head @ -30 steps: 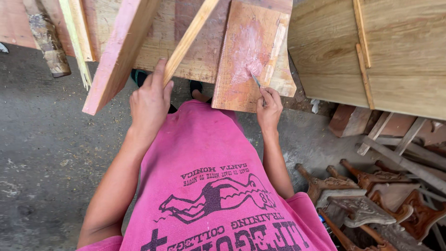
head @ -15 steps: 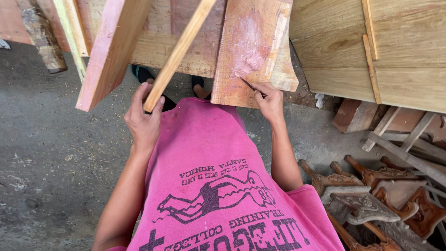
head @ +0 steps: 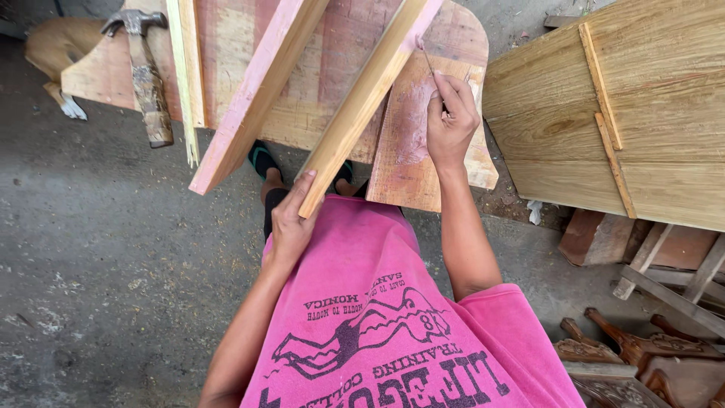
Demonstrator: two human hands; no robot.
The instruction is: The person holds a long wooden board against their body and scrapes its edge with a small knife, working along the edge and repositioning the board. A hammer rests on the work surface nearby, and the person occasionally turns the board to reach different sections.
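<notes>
Hammer point(head: 143, 75) with worn handle lies on pale board point(head: 98, 72), well left of my fingers. Large yellowish plank panel point(head: 664, 113) with thin battens sits right of them. Carved dark wood pieces point(head: 642, 355) piled lower right, on grey concrete floor point(head: 98, 272).

A rough grey concrete floor point(head: 98, 257), stained and dusted with sawdust, spreads under even daylight. At right, a large pale wooden panel point(head: 664, 143) with thin battens nailed across it lies flat. Below it, carved dark wooden furniture parts point(head: 634, 355) are heaped beside a reddish block point(head: 593, 238) and loose timber offcuts point(head: 680, 279).
</notes>
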